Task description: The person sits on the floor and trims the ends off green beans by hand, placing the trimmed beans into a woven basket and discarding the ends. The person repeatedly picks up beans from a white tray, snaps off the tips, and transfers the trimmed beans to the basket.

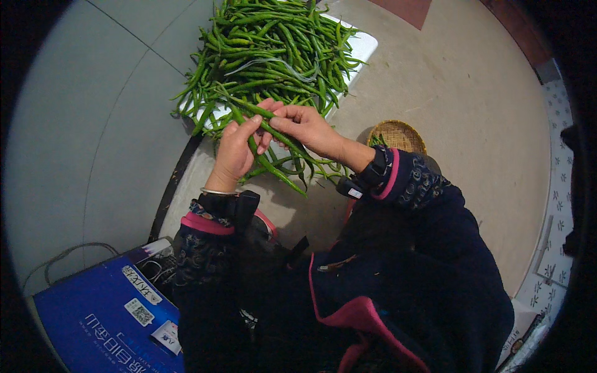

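A large heap of long green chili peppers (275,51) lies on a white table (364,46) in front of me. At the heap's near edge, my left hand (238,149) grips a long green pepper (275,172) between thumb and fingers, its tip pointing down to the right. My right hand (308,128) pinches another green pepper (252,108) that crosses over the first near the stems. The hands are close together, and some fingers are hidden behind the peppers. More peppers hang below both hands. A thin clear plastic strand (275,60) lies on the heap.
A round woven basket (399,135) with a few green peppers stands on the floor beyond my right forearm. Left of the heap is a grey panelled surface (93,102). A blue printed box (107,317) with cables beside it sits at the lower left.
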The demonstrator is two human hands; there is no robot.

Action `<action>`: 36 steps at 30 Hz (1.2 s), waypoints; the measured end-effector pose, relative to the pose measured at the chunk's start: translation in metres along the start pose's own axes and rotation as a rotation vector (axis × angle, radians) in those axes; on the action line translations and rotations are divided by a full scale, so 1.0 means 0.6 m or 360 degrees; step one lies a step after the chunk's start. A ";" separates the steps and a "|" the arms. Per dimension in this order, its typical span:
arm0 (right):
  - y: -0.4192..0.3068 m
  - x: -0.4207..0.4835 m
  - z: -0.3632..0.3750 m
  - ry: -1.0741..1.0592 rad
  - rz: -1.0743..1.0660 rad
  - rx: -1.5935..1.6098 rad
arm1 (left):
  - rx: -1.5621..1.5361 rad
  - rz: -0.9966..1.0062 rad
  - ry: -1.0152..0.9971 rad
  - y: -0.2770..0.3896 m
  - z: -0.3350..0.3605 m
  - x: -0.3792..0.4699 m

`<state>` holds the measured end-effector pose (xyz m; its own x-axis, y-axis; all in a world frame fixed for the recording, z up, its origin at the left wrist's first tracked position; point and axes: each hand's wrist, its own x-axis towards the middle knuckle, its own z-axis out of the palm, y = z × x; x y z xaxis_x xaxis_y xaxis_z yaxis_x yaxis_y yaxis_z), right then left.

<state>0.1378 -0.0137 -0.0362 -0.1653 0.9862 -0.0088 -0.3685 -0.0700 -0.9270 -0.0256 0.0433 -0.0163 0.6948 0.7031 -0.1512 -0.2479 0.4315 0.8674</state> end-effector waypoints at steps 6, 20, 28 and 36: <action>0.006 0.002 0.003 0.0116 0.0041 -0.0299 | 0.0150 0.0007 -0.0017 -0.004 0.012 -0.003; -0.001 -0.003 0.008 0.0006 0.0088 -0.0173 | 0.0056 -0.0049 -0.0102 -0.009 0.004 0.002; -0.001 -0.003 0.010 0.0161 0.0245 -0.0385 | 0.0456 -0.0153 0.0009 -0.029 -0.003 -0.001; 0.012 -0.004 0.016 0.0056 0.0146 -0.0683 | 0.0481 -0.0049 0.0089 -0.028 0.011 -0.006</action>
<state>0.1266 -0.0179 -0.0391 -0.1454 0.9839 -0.1043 0.0610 -0.0963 -0.9935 -0.0194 0.0300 -0.0274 0.6585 0.7260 -0.1982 -0.0095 0.2713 0.9625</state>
